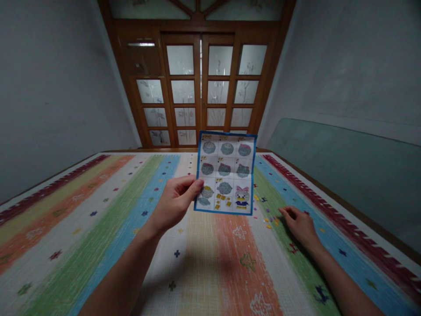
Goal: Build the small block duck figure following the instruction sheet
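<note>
My left hand [177, 199] pinches an instruction sheet [226, 173] by its lower left edge, thumb in front. The sheet stands upright, facing me, with a blue border, fold creases and several printed building steps; a small figure with a pink bow is drawn at its lower right. My right hand [301, 226] rests low over the tabletop, its thumb and forefinger drawn together at the tips. Whatever may be between them is too small to make out. Close to those fingertips lie several tiny yellow, pink and purple building bricks [269, 226], partly hidden behind the sheet.
A striped, many-coloured tablecloth [108, 245] covers the long table. Beyond its far edge stand wooden doors [201, 87] with glass panes. A pale greenish panel [345, 162] leans along the right wall, and a bare wall [55, 79] rises on the left.
</note>
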{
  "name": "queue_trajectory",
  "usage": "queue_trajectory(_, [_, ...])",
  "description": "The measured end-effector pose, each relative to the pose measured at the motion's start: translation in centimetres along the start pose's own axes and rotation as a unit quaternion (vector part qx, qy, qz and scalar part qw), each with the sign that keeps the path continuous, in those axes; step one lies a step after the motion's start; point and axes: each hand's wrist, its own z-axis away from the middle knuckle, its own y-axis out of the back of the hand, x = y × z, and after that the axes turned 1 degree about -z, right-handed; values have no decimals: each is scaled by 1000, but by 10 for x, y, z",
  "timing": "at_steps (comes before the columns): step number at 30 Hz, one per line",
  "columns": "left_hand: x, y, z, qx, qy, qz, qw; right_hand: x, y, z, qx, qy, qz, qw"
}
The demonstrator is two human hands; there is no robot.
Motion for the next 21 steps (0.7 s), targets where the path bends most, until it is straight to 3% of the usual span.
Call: queue_trajectory(21, [-1, 0, 0, -13, 2, 31, 999, -5, 5, 0, -13, -18, 20, 1000])
